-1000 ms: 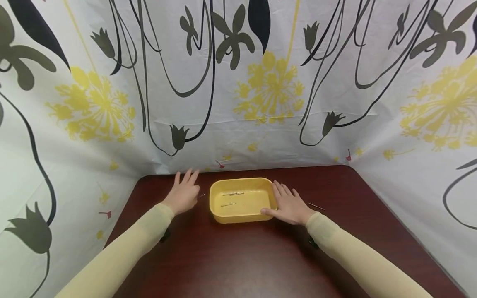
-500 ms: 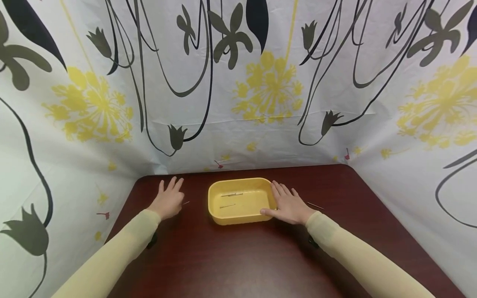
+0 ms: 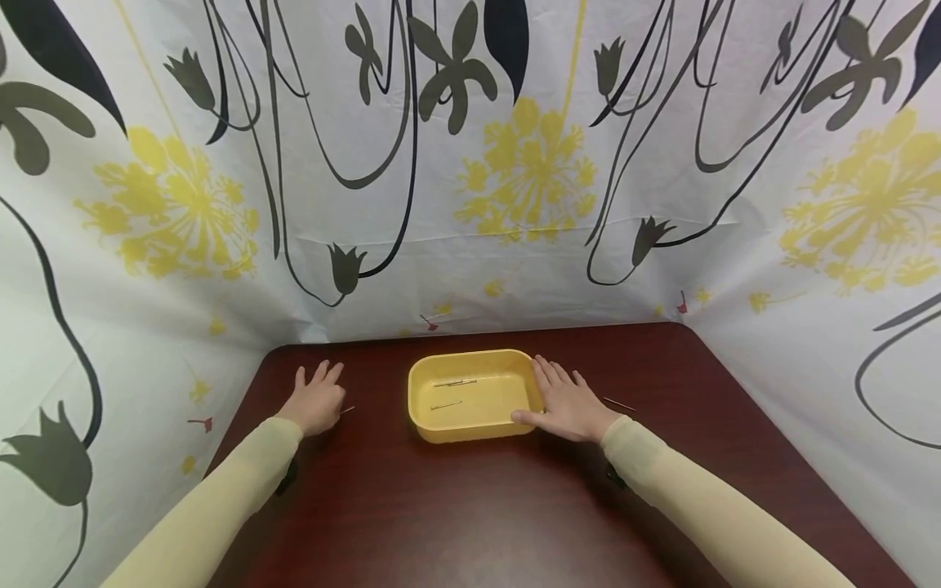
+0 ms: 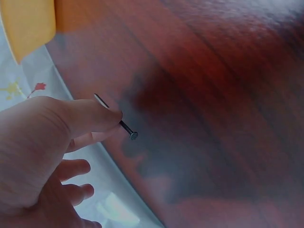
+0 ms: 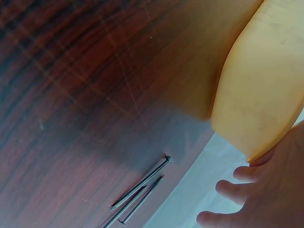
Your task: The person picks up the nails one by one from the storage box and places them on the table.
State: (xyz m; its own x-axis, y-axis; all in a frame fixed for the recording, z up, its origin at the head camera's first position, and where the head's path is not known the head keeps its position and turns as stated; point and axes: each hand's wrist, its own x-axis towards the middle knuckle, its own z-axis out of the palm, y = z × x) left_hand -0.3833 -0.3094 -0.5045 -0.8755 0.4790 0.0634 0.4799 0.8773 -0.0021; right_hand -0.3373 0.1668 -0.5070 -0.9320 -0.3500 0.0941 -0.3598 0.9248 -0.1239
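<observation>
My left hand [image 3: 312, 406] is over the left part of the table, pinching a nail [image 4: 127, 128] between thumb and index finger. The nail's flat head sticks out on one side and its shank on the other; the remaining fingers spread loosely. A yellow plastic tray [image 3: 470, 429] stands at the middle, with several nails [image 3: 446, 405] lying on its floor. My right hand [image 3: 569, 406] rests against the tray's right end, fingers extended along the rim and thumb at the near corner. Beyond that hand, loose nails [image 5: 142, 183] lie on the table, three of them showing in the right wrist view.
The dark red wooden table [image 3: 470, 506] has a glossy top. A white cloth with a floral print [image 3: 470, 269] hangs behind it and along both sides, close to the table's edges.
My left hand has moved left and slightly down, away from the tray, with the nail still pinched. The right hand and tray have stayed in place.
</observation>
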